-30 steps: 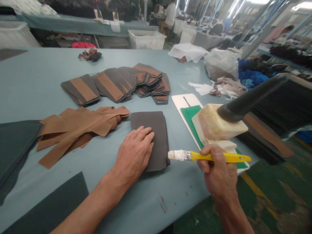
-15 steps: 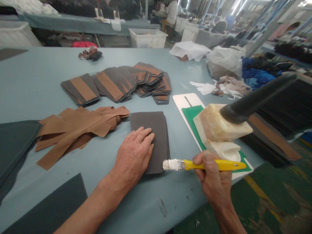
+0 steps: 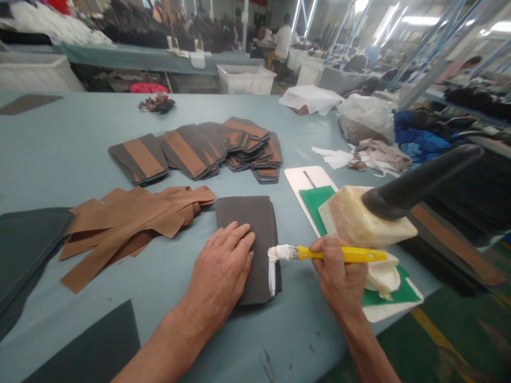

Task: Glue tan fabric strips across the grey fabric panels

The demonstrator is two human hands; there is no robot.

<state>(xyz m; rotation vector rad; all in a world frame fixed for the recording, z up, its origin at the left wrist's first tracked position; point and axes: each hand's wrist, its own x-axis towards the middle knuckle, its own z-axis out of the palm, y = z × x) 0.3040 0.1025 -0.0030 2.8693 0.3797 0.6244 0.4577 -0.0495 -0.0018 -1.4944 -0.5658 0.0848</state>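
My left hand point(image 3: 225, 263) lies flat with fingers stretched on a stack of dark grey fabric pieces point(image 3: 261, 218). Wrapped round the yellow handle of a brush point(image 3: 351, 254), my right hand point(image 3: 337, 266) keeps it level, its white-coated bristles touching the stack's right edge. A white streak point(image 3: 272, 276) runs along that edge below the bristles. To the right, a cream-coloured container point(image 3: 355, 215) with a black tube on it stands on a green sheet point(image 3: 319, 202) over a white board point(image 3: 293, 178).
Brown strips point(image 3: 131, 213) lie left of the stack. Behind are overlapping grey pieces with brown bands point(image 3: 179, 151). Dark sheets point(image 3: 32, 239) cover the left edge. Scraps point(image 3: 375, 154) and a plastic bag point(image 3: 367, 117) sit back right. A person point(image 3: 283, 40) is far behind.
The brush in my right hand has moved up along the stack's right edge, and a white streak now shows there. My left hand still rests on the stack. The view has tilted up slightly.
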